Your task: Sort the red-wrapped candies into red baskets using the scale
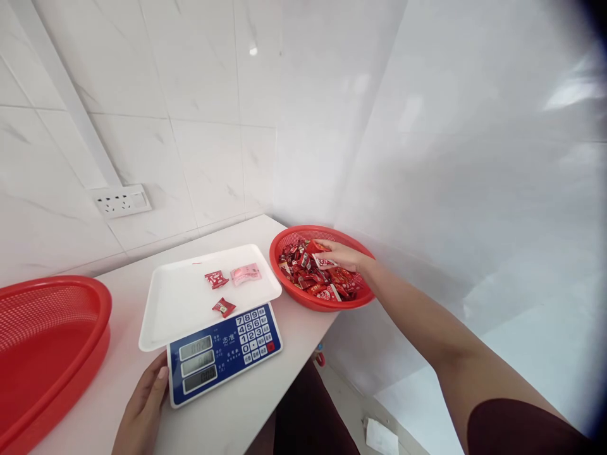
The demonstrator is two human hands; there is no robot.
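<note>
My left hand is at the left end of a digital scale, its fingers curled against the scale's side. On the scale's white tray lie a red wrapped candy, a pink packet and another red wrapped candy. My right hand reaches into a red plastic basket full of small red packets. Its fingers are closed on a red candy packet; a white-and-red packet shows under the hand. Some of the fingertips are hidden.
A second red basket stands at the left on the white table. Tiled walls meet behind the table, with a socket panel at the left. A white object lies on the floor to the right.
</note>
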